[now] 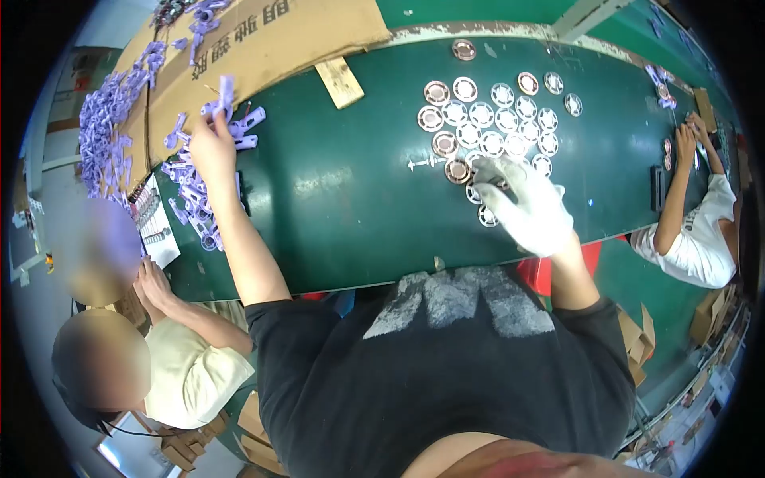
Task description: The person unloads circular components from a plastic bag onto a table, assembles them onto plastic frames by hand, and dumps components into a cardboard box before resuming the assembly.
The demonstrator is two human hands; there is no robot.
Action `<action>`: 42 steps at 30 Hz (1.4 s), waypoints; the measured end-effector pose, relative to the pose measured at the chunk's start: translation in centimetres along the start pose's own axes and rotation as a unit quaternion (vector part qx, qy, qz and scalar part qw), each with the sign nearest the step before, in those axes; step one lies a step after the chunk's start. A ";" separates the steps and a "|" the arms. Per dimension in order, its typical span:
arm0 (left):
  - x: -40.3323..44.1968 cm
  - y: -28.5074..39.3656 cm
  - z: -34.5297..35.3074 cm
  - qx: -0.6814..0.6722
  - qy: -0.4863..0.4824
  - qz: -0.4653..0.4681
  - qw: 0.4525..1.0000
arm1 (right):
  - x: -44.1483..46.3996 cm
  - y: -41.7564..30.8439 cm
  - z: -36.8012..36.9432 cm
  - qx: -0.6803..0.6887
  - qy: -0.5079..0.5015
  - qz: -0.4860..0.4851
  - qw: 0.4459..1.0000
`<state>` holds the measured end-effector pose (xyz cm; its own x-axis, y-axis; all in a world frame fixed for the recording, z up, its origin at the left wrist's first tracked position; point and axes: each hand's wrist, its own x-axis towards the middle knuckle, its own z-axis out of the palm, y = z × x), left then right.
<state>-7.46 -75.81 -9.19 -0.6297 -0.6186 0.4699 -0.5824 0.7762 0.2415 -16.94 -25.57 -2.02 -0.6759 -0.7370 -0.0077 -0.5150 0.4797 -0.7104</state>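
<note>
My left hand (213, 151), bare, is closed on a purple plastic part (226, 92) at the left of the green table. Beneath and around it lies a loose pile of similar purple parts (190, 191). On the right, my right hand (527, 209) wears a white glove and reaches over the lower edge of a group of round metal discs (480, 114). Its thumb and fingers are apart, with discs just under the fingertips. Some discs are silver with cut-out slots, others are copper-coloured in the middle, such as the copper-centred disc (445, 144).
Cardboard (279, 40) covers the table's back left, with a large purple heap (103, 119) beyond. A wooden piece (339, 83) lies beside it. One co-worker's hands (155, 285) are at the lower left, another's (687, 143) at the far right. A small metal piece (426, 162) lies mid-table.
</note>
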 end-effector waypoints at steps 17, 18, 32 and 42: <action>-16.9 25.1 -3.7 -0.245 -0.224 0.233 0.914 | -2.6 2.0 -1.4 -0.231 0.058 0.041 0.970; -17.5 25.3 -2.8 -0.242 -0.208 0.254 0.913 | -2.9 2.5 -1.3 -0.235 0.078 0.068 0.967; -17.3 23.2 -1.1 -0.298 -0.148 0.298 0.895 | -3.3 2.6 -0.1 -0.188 0.085 0.117 0.972; -18.7 24.3 -2.0 -0.224 -0.167 0.321 0.905 | -2.9 3.8 0.1 -0.165 0.083 0.128 0.974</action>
<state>-8.79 -45.12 -10.42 -0.9279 0.0332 0.3714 0.1787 0.9138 0.3647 -16.84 -21.68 -4.74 -0.8660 -0.4996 -0.0212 -0.4421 0.7847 -0.4346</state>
